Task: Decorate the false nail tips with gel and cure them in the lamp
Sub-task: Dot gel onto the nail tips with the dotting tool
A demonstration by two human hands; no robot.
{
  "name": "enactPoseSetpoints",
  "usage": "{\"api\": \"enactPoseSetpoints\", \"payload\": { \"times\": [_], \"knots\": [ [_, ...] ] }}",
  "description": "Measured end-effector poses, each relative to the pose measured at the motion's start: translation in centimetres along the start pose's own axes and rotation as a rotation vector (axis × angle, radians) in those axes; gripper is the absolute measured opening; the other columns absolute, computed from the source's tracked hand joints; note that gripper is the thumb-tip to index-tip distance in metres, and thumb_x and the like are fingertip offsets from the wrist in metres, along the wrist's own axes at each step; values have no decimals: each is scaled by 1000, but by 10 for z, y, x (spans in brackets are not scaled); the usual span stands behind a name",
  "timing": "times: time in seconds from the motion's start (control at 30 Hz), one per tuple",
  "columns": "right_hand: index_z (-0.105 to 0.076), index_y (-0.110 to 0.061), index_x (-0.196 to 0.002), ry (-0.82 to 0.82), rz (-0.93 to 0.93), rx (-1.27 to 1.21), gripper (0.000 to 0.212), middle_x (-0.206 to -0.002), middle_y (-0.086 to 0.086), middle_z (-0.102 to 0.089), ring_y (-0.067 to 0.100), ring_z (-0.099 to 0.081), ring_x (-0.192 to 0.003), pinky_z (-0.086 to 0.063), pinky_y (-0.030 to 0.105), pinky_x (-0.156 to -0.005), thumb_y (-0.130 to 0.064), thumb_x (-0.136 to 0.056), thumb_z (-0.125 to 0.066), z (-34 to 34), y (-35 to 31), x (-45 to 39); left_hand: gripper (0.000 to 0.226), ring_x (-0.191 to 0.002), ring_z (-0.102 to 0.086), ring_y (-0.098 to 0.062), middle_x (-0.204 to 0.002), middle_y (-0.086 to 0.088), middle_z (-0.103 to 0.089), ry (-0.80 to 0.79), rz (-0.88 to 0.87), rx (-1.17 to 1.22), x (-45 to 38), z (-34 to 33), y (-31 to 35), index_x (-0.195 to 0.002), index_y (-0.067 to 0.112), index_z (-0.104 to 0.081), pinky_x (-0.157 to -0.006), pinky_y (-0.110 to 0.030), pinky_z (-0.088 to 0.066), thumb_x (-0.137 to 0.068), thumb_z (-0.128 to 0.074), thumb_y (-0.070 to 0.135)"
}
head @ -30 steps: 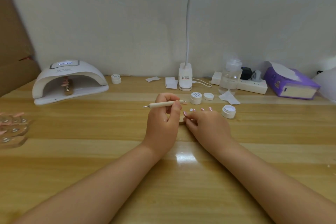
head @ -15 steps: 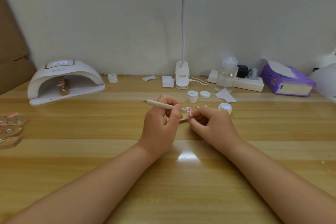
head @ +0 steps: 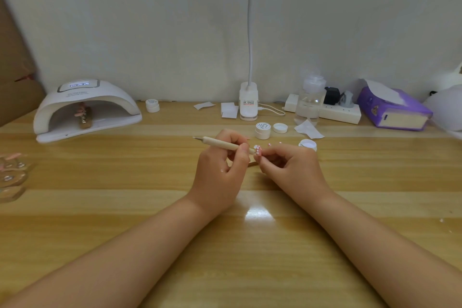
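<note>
Left hand (head: 220, 170) grips the tool (head: 222, 144) like a pen, right hand (head: 287, 167) pinches the tip (head: 258, 151) steady, gel pot (head: 308, 144) open just behind for quick dips.

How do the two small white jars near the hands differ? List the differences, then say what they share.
The labelled jar has its lid on, with print on top; the open jar has none, so its pale inside shows. The labelled jar stands farther back, beside a loose white lid; the open jar sits nearer, just beyond the right hand. Both are small, round, white and upright on the table.
</note>
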State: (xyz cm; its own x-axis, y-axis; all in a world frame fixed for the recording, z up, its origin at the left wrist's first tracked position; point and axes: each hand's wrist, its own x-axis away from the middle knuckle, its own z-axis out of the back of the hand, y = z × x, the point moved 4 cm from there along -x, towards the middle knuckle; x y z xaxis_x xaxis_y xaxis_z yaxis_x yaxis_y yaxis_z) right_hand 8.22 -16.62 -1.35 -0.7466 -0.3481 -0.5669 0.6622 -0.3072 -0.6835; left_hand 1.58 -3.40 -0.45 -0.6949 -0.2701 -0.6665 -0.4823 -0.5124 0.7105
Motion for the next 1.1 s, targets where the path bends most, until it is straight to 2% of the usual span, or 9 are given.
{"api": "enactPoseSetpoints", "payload": {
  "times": [0.17, 0.87, 1.1],
  "knots": [
    [-76, -15, -80, -3, 32, 8, 6, -61, -27, -60, -9, -59, -62, -43, 5, -64, -10, -79, -72, 1, -2, 1, 15, -66, -61, -15, -72, 5, -61, -9, 5, -14, 0, 0, -1, -79, 33, -51, -62, -42, -49, -87, -50, 20],
    [-75, -15, -82, -22, 27, 13, 5, -65, -20, -64, -2, -62, -66, -49, 11, -67, -12, -80, -72, 1, -2, 0, 14, -67, -60, -18, -67, 2, -60, -30, 4, -20, 0, -1, 0, -80, 30, -52, -61, -37, -48, -87, -49, 19],
    [-75, -16, -77, 4, 20, -1, 6, -58, -24, -61, -4, -59, -59, -45, 8, -65, -12, -79, -72, 0, 1, 0, 15, -67, -60, -17, -67, 2, -60, -15, 7, -21, -1, -1, 0, -79, 31, -52, -62, -40, -47, -87, -50, 19]
  ]
}}
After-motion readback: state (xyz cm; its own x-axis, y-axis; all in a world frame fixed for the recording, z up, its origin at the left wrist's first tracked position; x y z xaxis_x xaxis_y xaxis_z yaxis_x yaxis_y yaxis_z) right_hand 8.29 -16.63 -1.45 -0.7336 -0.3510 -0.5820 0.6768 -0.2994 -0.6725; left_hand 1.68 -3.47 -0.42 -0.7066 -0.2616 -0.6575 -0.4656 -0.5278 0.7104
